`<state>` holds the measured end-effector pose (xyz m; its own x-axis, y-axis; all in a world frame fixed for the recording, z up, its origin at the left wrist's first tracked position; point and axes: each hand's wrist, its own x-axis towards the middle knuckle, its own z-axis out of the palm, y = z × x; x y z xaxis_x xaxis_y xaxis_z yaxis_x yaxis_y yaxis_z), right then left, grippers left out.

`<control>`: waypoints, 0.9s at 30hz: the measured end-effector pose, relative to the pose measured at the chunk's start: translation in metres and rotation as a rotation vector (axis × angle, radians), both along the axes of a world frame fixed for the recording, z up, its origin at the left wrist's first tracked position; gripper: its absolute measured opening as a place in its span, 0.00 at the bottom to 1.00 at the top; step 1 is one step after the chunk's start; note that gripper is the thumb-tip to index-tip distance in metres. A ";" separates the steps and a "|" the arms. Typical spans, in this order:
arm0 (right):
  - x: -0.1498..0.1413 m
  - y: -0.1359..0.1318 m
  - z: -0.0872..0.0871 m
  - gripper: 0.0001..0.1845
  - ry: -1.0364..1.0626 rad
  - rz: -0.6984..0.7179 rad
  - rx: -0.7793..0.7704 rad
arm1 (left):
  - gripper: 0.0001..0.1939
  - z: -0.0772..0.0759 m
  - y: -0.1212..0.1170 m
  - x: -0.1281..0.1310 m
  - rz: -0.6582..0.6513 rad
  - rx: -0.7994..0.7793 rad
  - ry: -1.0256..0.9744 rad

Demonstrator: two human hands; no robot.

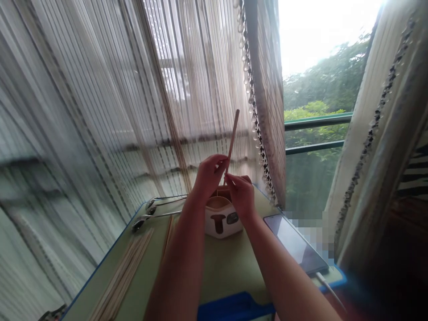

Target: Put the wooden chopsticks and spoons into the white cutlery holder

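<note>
A wooden chopstick [233, 136] stands nearly upright above the holder, its top leaning a little right. My left hand [210, 174] pinches it around the middle. Just below, the fingertips of my right hand [242, 195] close on its lower part. Under both hands sits a white utensil holder [219, 229] with a dark cut-out on its front and a brownish inside. Whether the chopstick's lower end is inside the holder I cannot tell. Left of my left forearm lies a bundle of chopsticks [124, 272], and more thin sticks [169, 234] are partly hidden by that arm.
Several metal spoons [138, 223] lie at the table's far left edge. A tablet or phone [296, 245] with a white cable [329, 290] rests at the right. A blue object [234, 305] is at the near edge. Curtains [200, 89] hang close behind the green table [230, 267].
</note>
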<state>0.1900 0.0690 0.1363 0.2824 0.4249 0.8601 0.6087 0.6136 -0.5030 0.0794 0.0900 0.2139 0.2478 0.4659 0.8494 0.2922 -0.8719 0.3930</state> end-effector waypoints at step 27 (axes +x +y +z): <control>0.005 0.009 -0.029 0.12 0.022 -0.117 -0.109 | 0.10 -0.011 0.033 -0.023 0.084 -0.021 -0.068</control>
